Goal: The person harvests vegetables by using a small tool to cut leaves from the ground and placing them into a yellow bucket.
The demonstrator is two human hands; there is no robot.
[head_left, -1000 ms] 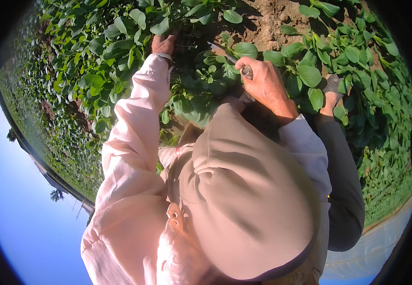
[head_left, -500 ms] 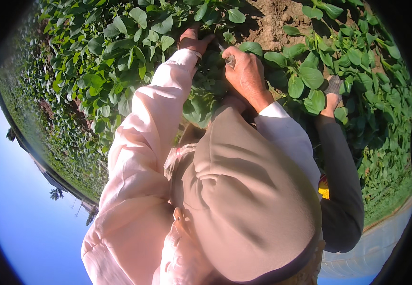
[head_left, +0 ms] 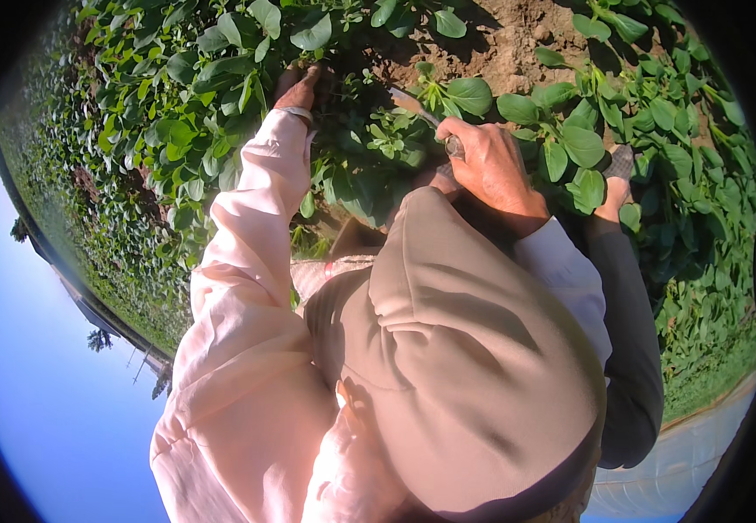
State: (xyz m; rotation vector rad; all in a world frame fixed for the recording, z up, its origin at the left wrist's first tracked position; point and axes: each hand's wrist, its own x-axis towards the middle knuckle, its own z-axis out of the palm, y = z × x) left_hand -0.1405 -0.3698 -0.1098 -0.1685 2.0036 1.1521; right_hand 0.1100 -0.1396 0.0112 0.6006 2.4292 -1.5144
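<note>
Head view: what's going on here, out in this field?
A person in a pale pink long-sleeved top and beige brimmed hat bends over low green leafy plants. The left hand reaches in among the leaves. The right hand grips a thin-bladed tool pointing at the plants' base, beside bare brown soil.

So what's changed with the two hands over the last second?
The left hand swung toward the right hand and then drew back a little; it now reaches down among the green leaves. The right hand shifted slightly and kept its grip on the small tool, whose blade points toward the bare soil. The hat brim fills the lower picture as before.
</note>
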